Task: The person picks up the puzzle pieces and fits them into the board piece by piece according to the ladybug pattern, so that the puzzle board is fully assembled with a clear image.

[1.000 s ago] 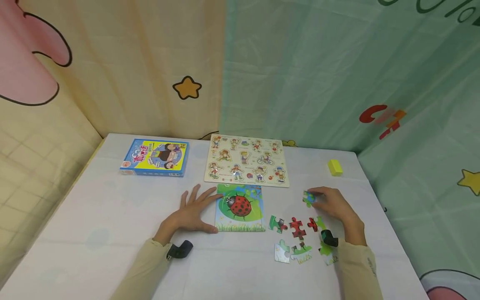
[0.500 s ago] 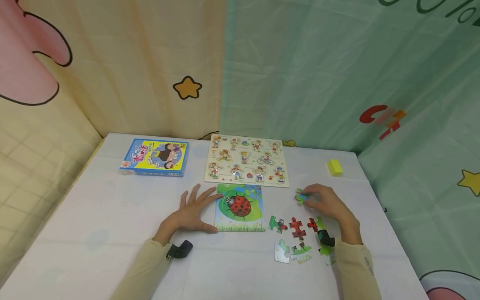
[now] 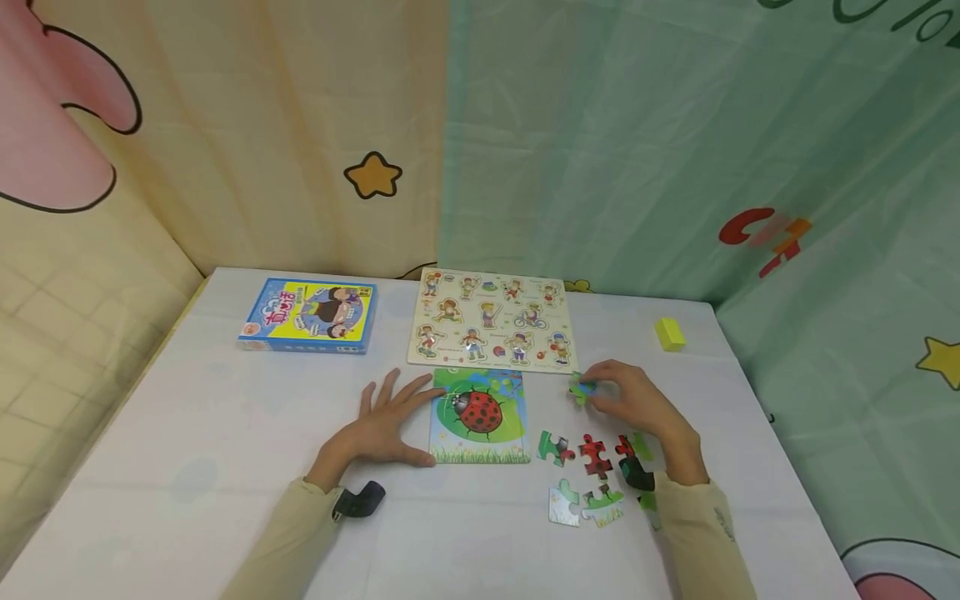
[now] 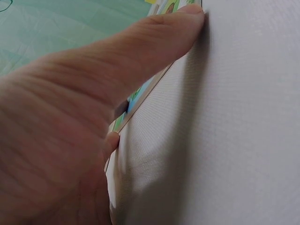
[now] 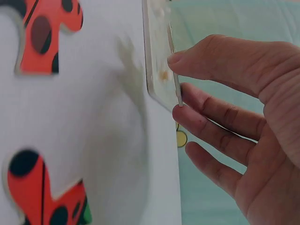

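The right hand (image 3: 641, 408) and the jigsaw piece (image 3: 577, 390) it carries have shifted leftward across the frame since a half second ago, while the left hand (image 3: 382, 429) stays where it was. Nearest, at the bottom of the frame, two beige sleeves (image 3: 281, 542) reach in over the white tabletop (image 3: 187, 525), each with a black wrist camera (image 3: 362, 500) at the cuff. Right of centre lie loose jigsaw pieces (image 3: 595, 456): grassy ones in the lower row, red and green ones above, those at the right end partly hidden by the right wrist. Just left of them, at centre, a ladybird picture board (image 3: 480, 415) lies flat; the left hand is spread wide, thumb at its lower left corner and index finger at its left edge, gripping nothing. Beyond the loose pieces, the right hand pinches its green and blue piece between thumb and fingertips, nearly closed, edge-on in the right wrist view. Farther up, a board of small figures (image 3: 469, 321) sits at centre, a yellow block (image 3: 670, 335) at right and a blue and yellow box (image 3: 311, 315) at left. Behind hang cartoon-printed curtains (image 3: 600, 150), cream on the left and green on the right.
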Motion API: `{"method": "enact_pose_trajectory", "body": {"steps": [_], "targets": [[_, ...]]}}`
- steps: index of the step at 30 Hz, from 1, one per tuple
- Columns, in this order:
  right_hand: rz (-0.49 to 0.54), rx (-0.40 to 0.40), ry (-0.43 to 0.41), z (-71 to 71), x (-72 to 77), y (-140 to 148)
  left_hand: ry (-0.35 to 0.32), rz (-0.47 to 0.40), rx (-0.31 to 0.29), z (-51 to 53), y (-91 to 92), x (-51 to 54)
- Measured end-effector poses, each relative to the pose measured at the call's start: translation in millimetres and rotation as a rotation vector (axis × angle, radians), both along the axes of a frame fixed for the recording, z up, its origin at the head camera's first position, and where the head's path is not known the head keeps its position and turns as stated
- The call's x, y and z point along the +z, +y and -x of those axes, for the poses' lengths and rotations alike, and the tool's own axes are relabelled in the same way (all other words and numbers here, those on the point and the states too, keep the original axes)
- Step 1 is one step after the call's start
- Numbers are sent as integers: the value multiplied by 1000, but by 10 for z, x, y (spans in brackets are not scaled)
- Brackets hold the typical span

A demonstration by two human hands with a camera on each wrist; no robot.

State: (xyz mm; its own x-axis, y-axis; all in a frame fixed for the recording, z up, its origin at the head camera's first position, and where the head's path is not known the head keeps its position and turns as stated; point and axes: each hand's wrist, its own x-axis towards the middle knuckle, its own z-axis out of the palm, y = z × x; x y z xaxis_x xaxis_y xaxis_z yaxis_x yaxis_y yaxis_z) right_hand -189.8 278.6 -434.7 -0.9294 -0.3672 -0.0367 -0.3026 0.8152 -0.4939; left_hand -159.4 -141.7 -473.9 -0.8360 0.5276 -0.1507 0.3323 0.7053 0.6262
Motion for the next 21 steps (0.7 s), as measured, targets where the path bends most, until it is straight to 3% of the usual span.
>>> {"method": "enact_pose_trajectory", "body": {"steps": [13,21], "targets": [[40,117,-3,102,-9,-405,-1,12,8,10,-1,8],[12,185,25,140,-6,-614,-16,7,8,-8,4,41]]}}
